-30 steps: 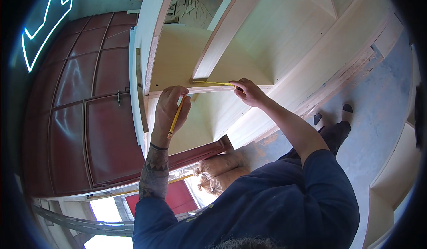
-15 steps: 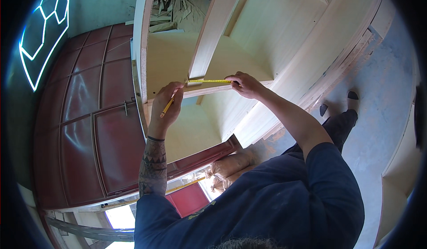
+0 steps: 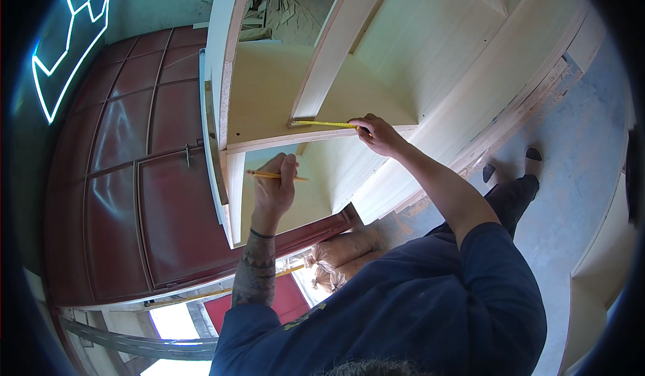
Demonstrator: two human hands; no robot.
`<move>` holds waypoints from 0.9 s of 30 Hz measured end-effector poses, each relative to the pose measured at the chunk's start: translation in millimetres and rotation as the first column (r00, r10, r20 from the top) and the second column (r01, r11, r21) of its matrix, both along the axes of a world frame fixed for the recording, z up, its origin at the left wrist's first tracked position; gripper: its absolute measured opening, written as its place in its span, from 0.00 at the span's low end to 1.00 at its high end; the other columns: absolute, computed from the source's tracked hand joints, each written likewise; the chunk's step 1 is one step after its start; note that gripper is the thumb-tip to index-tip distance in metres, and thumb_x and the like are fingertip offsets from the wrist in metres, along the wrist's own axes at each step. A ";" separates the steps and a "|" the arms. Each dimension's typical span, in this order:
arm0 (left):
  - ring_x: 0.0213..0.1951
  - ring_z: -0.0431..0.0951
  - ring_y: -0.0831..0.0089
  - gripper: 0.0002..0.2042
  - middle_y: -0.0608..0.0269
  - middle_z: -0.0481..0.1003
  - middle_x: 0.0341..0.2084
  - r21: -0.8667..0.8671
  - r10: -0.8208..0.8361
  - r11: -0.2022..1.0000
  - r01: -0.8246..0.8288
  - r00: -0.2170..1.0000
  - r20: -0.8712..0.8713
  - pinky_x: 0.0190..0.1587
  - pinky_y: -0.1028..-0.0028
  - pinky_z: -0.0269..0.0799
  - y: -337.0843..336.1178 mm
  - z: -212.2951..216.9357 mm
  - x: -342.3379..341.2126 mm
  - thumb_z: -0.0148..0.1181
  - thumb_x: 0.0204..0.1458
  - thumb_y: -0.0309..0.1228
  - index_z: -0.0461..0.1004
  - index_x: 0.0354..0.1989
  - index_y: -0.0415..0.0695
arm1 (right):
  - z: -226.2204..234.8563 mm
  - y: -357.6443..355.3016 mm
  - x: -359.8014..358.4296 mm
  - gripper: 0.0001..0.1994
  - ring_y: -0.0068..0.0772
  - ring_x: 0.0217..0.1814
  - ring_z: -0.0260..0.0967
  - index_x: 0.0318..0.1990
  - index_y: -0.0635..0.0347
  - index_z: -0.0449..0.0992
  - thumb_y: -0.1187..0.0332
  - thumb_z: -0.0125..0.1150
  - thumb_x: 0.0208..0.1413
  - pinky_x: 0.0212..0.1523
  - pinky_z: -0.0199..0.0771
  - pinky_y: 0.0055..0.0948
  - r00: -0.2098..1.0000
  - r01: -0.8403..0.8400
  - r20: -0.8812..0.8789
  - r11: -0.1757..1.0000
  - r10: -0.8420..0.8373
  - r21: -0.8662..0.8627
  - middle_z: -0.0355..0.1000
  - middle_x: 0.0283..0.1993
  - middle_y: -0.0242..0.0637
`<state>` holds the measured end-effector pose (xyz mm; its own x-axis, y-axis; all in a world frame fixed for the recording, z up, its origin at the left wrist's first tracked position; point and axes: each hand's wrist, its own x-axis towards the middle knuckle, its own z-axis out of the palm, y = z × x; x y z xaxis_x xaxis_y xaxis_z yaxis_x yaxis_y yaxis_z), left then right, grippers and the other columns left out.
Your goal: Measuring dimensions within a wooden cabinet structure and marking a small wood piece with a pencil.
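My left hand [image 3: 274, 194] is closed around a yellow pencil [image 3: 268, 174], which pokes out on both sides of the fist. It is held in front of the lower compartment of a pale wooden cabinet, apart from the wood. My right hand [image 3: 377, 136] grips a tape measure, its case mostly hidden by the fingers. The yellow tape blade [image 3: 326, 124] runs out leftward along the front edge of the cabinet shelf [image 3: 269, 139]. Its far end meets the foot of an upright divider board [image 3: 319, 73].
Dark red panelled metal doors [image 3: 176, 221] stand to the left, with a bolt on them. Tied brown sacks [image 3: 342, 252] lie below the cabinet. Wood scraps [image 3: 289, 10] show behind the upper opening. Glowing light strips [image 3: 41, 94] hang at upper left. Blue-grey floor [image 3: 564, 194] lies right.
My left hand has come away from the tape's end and moved down and right, turning the pencil crosswise. My right hand still holds the tape, shifted slightly right and down in the picture.
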<state>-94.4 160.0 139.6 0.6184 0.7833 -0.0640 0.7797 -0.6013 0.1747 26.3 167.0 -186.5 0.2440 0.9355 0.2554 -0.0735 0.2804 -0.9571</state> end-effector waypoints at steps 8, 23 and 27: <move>0.19 0.82 0.66 0.21 0.55 0.77 0.15 -0.230 0.194 0.933 -0.276 0.925 -0.326 0.25 0.65 0.75 -63.7 -76.1 -37.2 0.62 0.69 0.45 0.78 0.31 0.39 | -0.5 -1.4 3.7 0.16 0.50 0.51 0.78 0.62 0.54 0.79 0.70 0.57 0.70 0.54 0.80 0.45 1.000 0.011 0.005 1.000 -0.011 -0.028 0.77 0.49 0.50; 0.23 0.78 0.74 0.25 0.58 0.79 0.26 -0.035 0.056 0.998 -0.055 0.998 0.015 0.29 0.72 0.75 -5.5 31.3 26.8 0.43 0.77 0.43 0.80 0.39 0.34 | 2.5 2.5 0.4 0.16 0.52 0.52 0.79 0.63 0.50 0.79 0.67 0.56 0.71 0.56 0.81 0.46 0.998 0.027 0.055 0.998 -0.024 -0.064 0.77 0.51 0.50; 0.34 0.85 0.63 0.11 0.53 0.83 0.34 0.154 -0.217 0.958 0.240 0.964 -0.155 0.38 0.66 0.81 22.9 35.3 41.0 0.55 0.71 0.32 0.79 0.45 0.37 | 4.5 5.6 0.2 0.17 0.52 0.54 0.78 0.64 0.49 0.77 0.66 0.55 0.72 0.57 0.80 0.46 0.999 -0.008 0.030 0.994 0.011 -0.110 0.76 0.53 0.50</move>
